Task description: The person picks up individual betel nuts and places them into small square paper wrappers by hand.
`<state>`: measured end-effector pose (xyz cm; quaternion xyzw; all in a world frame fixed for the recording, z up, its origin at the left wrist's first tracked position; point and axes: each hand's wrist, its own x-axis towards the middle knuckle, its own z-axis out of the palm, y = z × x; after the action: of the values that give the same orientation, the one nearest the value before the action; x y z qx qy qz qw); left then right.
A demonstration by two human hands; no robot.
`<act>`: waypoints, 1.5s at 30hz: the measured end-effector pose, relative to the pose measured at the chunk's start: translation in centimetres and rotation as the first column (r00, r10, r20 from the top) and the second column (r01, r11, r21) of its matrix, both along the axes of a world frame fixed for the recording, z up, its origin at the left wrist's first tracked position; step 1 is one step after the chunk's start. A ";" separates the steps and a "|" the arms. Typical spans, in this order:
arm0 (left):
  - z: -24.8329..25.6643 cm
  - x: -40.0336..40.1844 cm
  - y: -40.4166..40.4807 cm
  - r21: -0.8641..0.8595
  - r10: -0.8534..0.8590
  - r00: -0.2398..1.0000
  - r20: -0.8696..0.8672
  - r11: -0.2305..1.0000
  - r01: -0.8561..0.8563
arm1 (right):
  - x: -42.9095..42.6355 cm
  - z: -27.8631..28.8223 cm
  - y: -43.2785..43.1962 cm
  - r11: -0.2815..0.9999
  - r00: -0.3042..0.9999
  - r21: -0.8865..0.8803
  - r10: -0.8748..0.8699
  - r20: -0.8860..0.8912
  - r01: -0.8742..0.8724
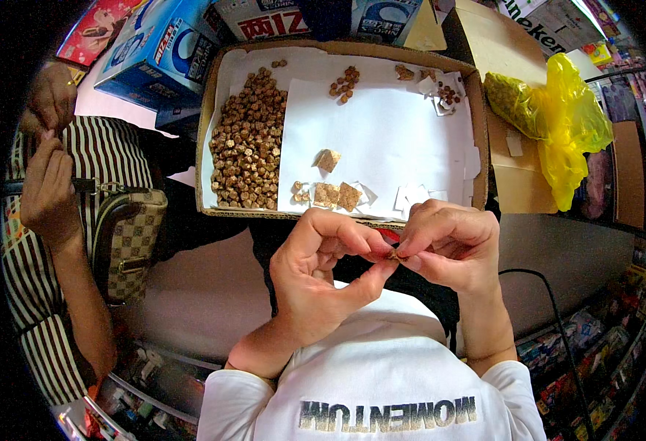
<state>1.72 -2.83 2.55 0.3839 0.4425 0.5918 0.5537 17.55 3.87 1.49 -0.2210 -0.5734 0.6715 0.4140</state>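
My left hand (pixel 328 270) and my right hand (pixel 455 242) meet just in front of a shallow cardboard tray (pixel 345 47). Their thumbs and fingertips pinch one small brown piece (pixel 393 255) between them. White paper lines the tray. A large heap of small brown folded pieces (pixel 248 143) fills its left side, and a small cluster (pixel 345 84) lies near the far edge. Brown speckled squares (pixel 327 194) lie at the near edge beside white paper squares (pixel 411 195). Another speckled piece (pixel 328 160) sits slightly farther back. Dark bits (pixel 448 95) lie at the far right.
Blue printed cartons (pixel 163 49) stand behind and left of the tray. At right, a yellow plastic bag (pixel 570 121) lies on cardboard (pixel 521 187). Another person in a striped top (pixel 108 143) is at the left, hands together. A black cable (pixel 554 308) hangs at lower right near packed shelves.
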 end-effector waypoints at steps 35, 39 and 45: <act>0.6 0.3 0.2 0.146 -0.218 0.976 0.009 0.966 0.214 | 1.2 1.6 -0.2 0.663 0.987 0.746 -0.155 0.052 0.065; 0.2 0.6 0.2 0.322 -0.066 0.984 -0.168 0.939 0.117 | 0.6 0.6 -0.3 0.722 0.990 0.681 -0.139 -0.029 0.121; 0.0 0.7 0.3 0.489 0.144 0.919 -0.368 0.870 0.059 | -0.5 -0.1 -1.3 0.785 0.969 0.570 -0.218 -0.113 0.243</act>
<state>2.44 -2.57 2.51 0.6124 0.3880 0.6077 0.3243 17.04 2.53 1.39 -0.1389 -0.7107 0.4135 0.5519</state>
